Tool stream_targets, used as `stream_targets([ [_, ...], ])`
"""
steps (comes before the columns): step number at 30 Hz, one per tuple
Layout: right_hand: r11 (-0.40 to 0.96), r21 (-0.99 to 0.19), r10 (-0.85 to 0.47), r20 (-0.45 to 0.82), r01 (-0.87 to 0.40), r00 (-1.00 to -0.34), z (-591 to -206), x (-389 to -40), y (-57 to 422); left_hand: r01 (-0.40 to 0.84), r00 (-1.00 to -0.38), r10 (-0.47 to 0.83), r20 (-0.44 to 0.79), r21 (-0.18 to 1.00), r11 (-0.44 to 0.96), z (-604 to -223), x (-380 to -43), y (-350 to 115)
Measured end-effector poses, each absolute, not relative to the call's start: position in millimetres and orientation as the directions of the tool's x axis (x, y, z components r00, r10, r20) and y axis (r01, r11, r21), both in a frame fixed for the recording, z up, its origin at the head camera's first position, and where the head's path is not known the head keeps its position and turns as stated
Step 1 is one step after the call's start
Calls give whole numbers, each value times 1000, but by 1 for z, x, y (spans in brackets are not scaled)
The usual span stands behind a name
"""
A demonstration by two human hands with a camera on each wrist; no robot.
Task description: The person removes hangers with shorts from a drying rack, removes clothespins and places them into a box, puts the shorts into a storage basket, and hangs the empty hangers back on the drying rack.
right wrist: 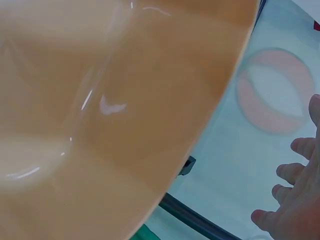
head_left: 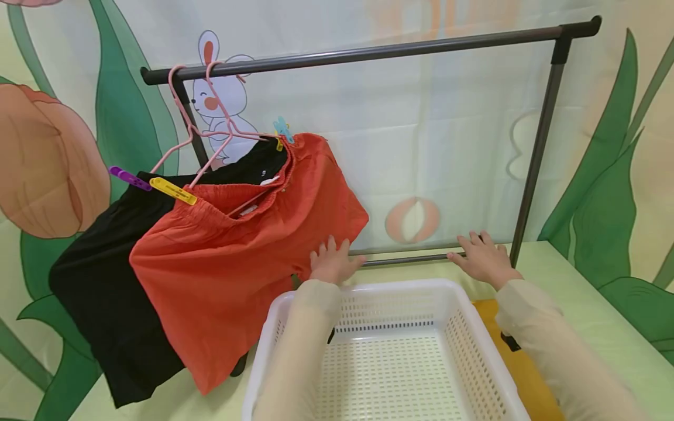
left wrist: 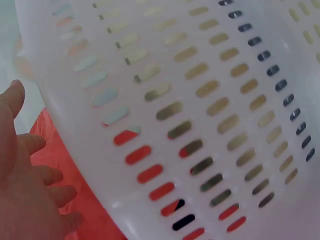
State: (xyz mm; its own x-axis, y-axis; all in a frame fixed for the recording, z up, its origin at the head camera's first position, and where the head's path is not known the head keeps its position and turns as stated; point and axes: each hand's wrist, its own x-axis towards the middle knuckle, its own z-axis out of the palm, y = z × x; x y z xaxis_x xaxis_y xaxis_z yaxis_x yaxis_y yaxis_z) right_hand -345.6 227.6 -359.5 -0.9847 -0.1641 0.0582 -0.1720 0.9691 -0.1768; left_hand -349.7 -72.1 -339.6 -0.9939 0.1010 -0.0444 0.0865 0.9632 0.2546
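Head view, far left: black shorts [head_left: 126, 292] on the rear pink hanger [head_left: 171, 154], with a purple clothespin [head_left: 129, 178] at the waistband's left end. Next rightward, in front and overlapping: red shorts [head_left: 221, 263] on the front pink hanger [head_left: 210, 161], clipped by a yellow clothespin [head_left: 173, 190] at left and a light-blue clothespin [head_left: 283, 130] at right. Both hooked over the left end of a dark clothes rack [head_left: 368, 54], before a rabbit print [head_left: 226, 96]. At the right-hand leg of the red shorts: the left hand [head_left: 333, 263], fingers spread wide, holding nothing; cannot tell whether touching the fabric. At near centre, on the pale green surface [head_left: 553, 280]: a white perforated basket [head_left: 450, 285], between left sleeve [head_left: 302, 345] and right sleeve [head_left: 558, 351], partly hidden by the former. Farther right, near the rack's lower bar [head_left: 411, 259]: the right hand [head_left: 487, 260], likewise wide and gripping nothing, fingers apart in the right wrist view too. Just right of the basket, partly hidden by the right sleeve: mustard-yellow cloth [head_left: 526, 362].
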Motion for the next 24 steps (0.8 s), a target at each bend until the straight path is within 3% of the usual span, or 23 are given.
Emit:
stream_targets([
  [12,966,-108,-223,98,-234,-970,-351,-340,224,125,-992,129,-9,200,972,-329,-348,-84],
  [24,950,-81,-294,110,-303,-950,-345,-329,223,240,-969,235,74,63,969,-321,-349,-101],
])
